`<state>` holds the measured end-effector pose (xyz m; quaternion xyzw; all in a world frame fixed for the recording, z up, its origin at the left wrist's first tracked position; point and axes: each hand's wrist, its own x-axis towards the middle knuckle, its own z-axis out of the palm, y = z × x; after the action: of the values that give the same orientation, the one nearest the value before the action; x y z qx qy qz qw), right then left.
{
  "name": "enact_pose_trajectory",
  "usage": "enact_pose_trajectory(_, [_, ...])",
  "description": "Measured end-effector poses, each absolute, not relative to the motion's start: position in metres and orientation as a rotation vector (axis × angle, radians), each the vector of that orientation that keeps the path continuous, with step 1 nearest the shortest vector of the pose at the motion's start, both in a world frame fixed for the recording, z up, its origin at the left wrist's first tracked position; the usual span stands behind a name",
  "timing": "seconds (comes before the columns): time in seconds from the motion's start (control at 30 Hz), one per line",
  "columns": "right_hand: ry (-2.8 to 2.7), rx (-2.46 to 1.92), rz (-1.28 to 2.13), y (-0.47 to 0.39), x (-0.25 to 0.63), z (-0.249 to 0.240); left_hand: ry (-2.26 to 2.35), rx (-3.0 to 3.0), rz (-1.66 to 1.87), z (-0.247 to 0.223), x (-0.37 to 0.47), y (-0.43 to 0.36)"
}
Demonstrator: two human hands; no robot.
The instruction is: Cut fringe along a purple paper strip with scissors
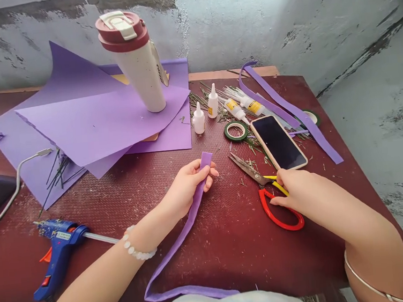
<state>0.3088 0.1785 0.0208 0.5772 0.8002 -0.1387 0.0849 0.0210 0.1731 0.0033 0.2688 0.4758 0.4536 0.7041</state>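
My left hand (195, 182) pinches a long purple paper strip (190, 222) near its upper end, between thumb and fingers. The strip hangs below the hand, folds at the table's front and runs right along the edge. My right hand (294, 187) is closed at the handles of a pair of scissors (252, 171). A red handle loop shows below the hand, and the blades point up and left, slightly apart. Two yellow prongs (278, 184) stick out under the fingers; the hand hides the rest of them. A phone (278, 142) lies just beyond my right hand.
A blue glue gun (60, 250) lies at left. Purple sheets (103, 119) carry a white tumbler (142, 76). Small glue bottles (199, 120), green tape (235, 131), wire stems (207, 96) and more purple strips (296, 107) lie at back right. A wall (365, 85) stands behind.
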Motion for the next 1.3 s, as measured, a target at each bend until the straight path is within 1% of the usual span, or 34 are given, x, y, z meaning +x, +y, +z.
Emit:
enact_pose_trajectory(0.13, [2.39, 1.677, -0.603, 0.188, 0.302, 0.021, 1.01, 0.575, 1.021, 0.005, 0.021, 0.171])
enact_pose_trajectory(0.17, [2.426, 1.659, -0.711, 0.191, 0.297, 0.021, 1.001, 0.573, 1.019, 0.005, 0.02, 0.171])
enact_pose_trajectory(0.2, [2.505, 1.678, -0.749, 0.194, 0.291, 0.02, 0.992, 0.573, 1.02, 0.005, 0.02, 0.171])
enact_pose_trajectory(0.27, [2.641, 1.72, -0.692, 0.198, 0.279, 0.017, 0.983, 0.591, 1.03, 0.007, 0.02, 0.17])
enact_pose_trajectory(0.4, [2.668, 1.938, -0.55, 0.204, 0.27, 0.007, 1.051, 0.738, 1.076, 0.012, 0.02, 0.169])
enact_pose_trajectory(0.47, [2.675, 2.03, -0.54, 0.205, 0.272, 0.003, 1.097, 0.806, 1.11, 0.014, 0.021, 0.168])
enact_pose_trajectory(0.57, [2.744, 2.031, -0.635, 0.207, 0.275, 0.002, 1.128, 0.839, 1.136, 0.015, 0.021, 0.169])
enact_pose_trajectory(0.77, [2.962, 1.807, -0.828, 0.204, 0.272, 0.002, 1.139, 0.917, 1.083, 0.015, 0.019, 0.17])
enact_pose_trajectory(0.83, [3.035, 1.783, -0.802, 0.202, 0.27, 0.0, 1.146, 1.03, 1.037, 0.017, 0.018, 0.17])
enact_pose_trajectory(0.93, [3.162, 1.745, -0.655, 0.2, 0.268, -0.005, 1.162, 1.151, 0.987, 0.02, 0.017, 0.168])
enact_pose_trajectory(1.03, [3.145, 1.68, -0.545, 0.199, 0.267, -0.009, 1.194, 1.201, 0.964, 0.02, 0.017, 0.167])
enact_pose_trajectory(1.2, [3.115, 1.523, -0.472, 0.195, 0.265, -0.012, 1.192, 1.169, 1.006, 0.017, 0.016, 0.168])
enact_pose_trajectory(1.3, [3.12, 1.515, -0.508, 0.195, 0.265, -0.007, 1.176, 1.165, 1.055, 0.016, 0.016, 0.168])
